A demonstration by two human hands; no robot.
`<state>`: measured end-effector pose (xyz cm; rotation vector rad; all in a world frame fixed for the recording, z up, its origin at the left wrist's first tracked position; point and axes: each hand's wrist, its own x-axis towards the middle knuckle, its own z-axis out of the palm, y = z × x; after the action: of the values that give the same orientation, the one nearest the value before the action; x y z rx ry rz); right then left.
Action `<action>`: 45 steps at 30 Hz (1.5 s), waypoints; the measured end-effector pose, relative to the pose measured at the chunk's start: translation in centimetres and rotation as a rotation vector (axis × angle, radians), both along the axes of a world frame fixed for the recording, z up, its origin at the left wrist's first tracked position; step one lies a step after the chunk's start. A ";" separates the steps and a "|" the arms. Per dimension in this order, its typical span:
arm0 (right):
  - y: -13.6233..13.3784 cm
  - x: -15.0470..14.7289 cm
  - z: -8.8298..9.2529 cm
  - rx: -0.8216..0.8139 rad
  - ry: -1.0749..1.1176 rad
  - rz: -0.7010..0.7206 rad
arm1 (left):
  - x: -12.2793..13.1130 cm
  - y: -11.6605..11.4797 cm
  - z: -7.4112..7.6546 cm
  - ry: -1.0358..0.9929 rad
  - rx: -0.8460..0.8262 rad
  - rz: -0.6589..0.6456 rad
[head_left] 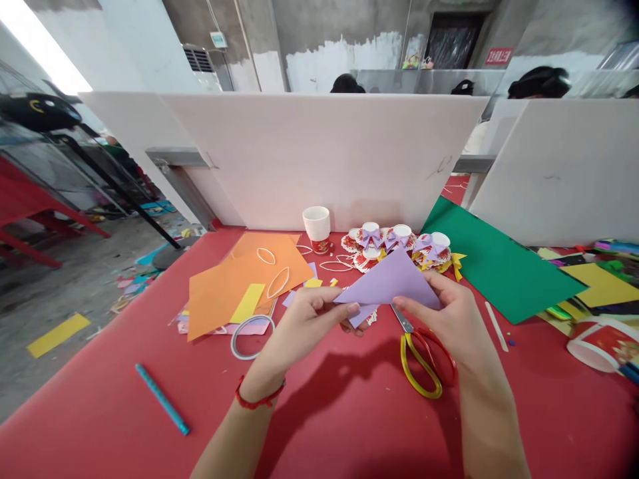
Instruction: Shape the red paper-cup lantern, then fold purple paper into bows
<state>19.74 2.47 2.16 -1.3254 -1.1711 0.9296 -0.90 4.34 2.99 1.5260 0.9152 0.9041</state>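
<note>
- Behind the purple paper (392, 279), the tips of some of my right fingers (409, 307) are hidden from me.
- Just below the purple paper, the scissors (423, 366) show handles and part of the blades; the paper covers their tips.
- Well right of the purple paper, a printed cup (596, 346) is cut off by the picture's edge, as is a blue item (630, 372) I can't identify.
- Far beyond the purple paper, a white partition (319, 153) hides people (539, 83) below their dark head tops.
- Further back, to its right, a red sign's (499, 56) lettering is too small to read.
</note>
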 end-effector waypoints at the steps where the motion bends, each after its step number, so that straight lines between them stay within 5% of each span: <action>1: 0.1 -0.1 0.1 -0.023 0.024 0.008 | 0.0 0.0 -0.1 -0.004 -0.002 -0.010; 23: 0.0 -1.5 -0.3 -0.015 0.185 -0.129 | 0.5 -0.7 -0.2 -0.120 0.059 -0.019; 38: -0.5 -2.1 -0.3 -0.032 0.306 -0.030 | 1.3 -1.3 -1.4 0.022 0.386 0.266; 45: -0.5 -1.7 -0.1 -0.136 0.296 0.159 | 1.6 -0.8 -1.5 -0.021 0.400 0.446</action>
<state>18.04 2.00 2.04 -1.1639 -1.0061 1.2931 0.69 3.58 1.50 1.6682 1.1318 1.4919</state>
